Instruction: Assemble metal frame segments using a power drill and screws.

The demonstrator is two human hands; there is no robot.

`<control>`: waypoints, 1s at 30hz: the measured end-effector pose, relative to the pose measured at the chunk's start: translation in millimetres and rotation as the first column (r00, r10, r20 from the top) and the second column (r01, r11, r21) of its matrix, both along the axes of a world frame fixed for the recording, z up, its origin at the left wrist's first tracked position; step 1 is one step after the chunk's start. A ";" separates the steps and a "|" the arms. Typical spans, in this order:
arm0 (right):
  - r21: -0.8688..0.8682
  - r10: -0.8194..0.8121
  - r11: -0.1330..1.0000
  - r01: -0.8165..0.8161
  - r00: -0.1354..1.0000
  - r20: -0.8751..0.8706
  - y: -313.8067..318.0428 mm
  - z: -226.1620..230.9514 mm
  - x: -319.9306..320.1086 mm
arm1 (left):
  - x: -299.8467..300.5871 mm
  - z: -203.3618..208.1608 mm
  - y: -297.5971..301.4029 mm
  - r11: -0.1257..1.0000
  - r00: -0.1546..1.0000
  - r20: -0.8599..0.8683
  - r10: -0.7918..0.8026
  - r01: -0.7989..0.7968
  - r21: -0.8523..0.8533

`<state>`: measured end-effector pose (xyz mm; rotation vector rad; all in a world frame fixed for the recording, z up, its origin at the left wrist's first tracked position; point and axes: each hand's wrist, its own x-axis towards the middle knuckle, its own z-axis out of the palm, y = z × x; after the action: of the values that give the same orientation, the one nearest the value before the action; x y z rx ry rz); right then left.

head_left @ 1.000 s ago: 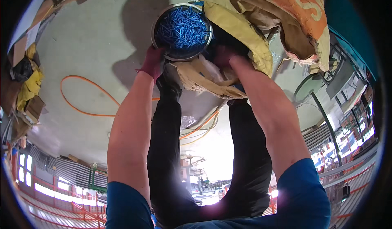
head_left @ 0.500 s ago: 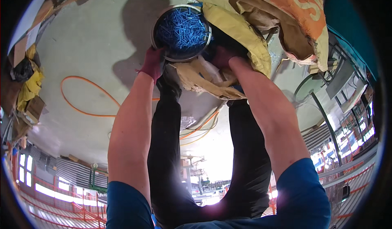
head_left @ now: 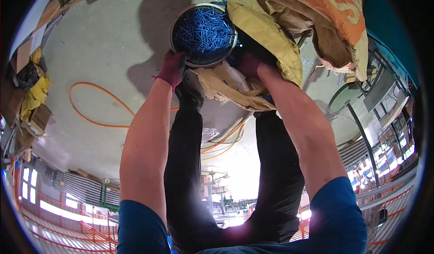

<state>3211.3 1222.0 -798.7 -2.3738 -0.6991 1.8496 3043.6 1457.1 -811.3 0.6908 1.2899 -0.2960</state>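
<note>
A round bucket [head_left: 173,33] with a pale rim, full of thin blue nail-like pieces [head_left: 205,30], stands at the far middle. My left hand [head_left: 171,68], in a dark red glove, grips the bucket's near-left edge. My right hand [head_left: 248,66], gloved the same, is in the dark mouth of a yellow-brown sack [head_left: 271,37], just right of the bucket. Shadow hides its fingers. A torn brown flap of the sack [head_left: 221,89] lies between my two hands.
An orange hose [head_left: 97,123] loops over the floor at left. Cardboard and yellow scraps [head_left: 34,98] lie along the left edge. Another sack with an orange panel [head_left: 337,14] is at the far right. My legs [head_left: 183,163] stand close below the bucket.
The whole view has shifted very slightly. Both hands stay in place at the bucket and the sack.
</note>
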 end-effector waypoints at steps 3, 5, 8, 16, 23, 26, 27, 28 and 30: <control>-0.120 0.149 0.982 -0.148 0.989 -0.006 -13.8 -21.1 5.0 | 13.1 6.5 -8.3 1.000 1.000 -0.004 0.009 -0.009 0.007; -0.169 0.229 0.960 -0.224 0.974 0.007 -26.9 -39.1 1.4 | 17.9 8.9 -13.1 1.000 1.000 -0.008 -0.004 0.004 -0.004; -0.063 0.169 0.984 -0.168 0.986 0.009 -36.1 -50.9 -5.5 | 19.9 12.9 -13.5 0.999 0.999 -0.027 0.024 -0.023 0.040; -0.136 0.175 0.973 -0.184 0.981 -0.080 -14.7 -27.5 1.1 | 18.3 24.8 -2.1 0.996 0.996 -0.026 -0.081 0.082 0.032; -0.062 0.021 0.998 -0.024 0.999 -0.050 -16.2 -27.4 -2.0 | 10.8 7.3 -6.3 1.000 1.000 0.022 -0.010 0.011 -0.010; 0.106 -0.053 0.992 0.064 0.993 -0.102 -21.1 -36.0 -10.8 | 6.1 7.8 -2.4 0.997 0.998 0.035 -0.054 0.052 0.050; 0.155 -0.123 0.978 0.136 0.988 -0.090 -22.1 -43.7 -16.6 | 5.5 9.5 -0.2 0.998 0.998 0.033 -0.057 0.056 0.024; 0.192 -0.191 0.961 0.200 0.979 -0.066 -36.2 -53.9 -15.8 | 12.9 9.2 -7.4 0.998 0.998 0.045 -0.055 0.055 -0.016; 0.199 -0.203 0.958 0.206 0.979 -0.033 -60.1 -70.7 -10.3 | 17.7 -5.5 -21.5 0.998 0.996 0.091 0.006 -0.001 -0.055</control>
<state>3201.0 1161.9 -869.4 -2.2117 -0.5833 1.6257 3061.3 1435.6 -816.9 0.6483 1.1919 -0.2929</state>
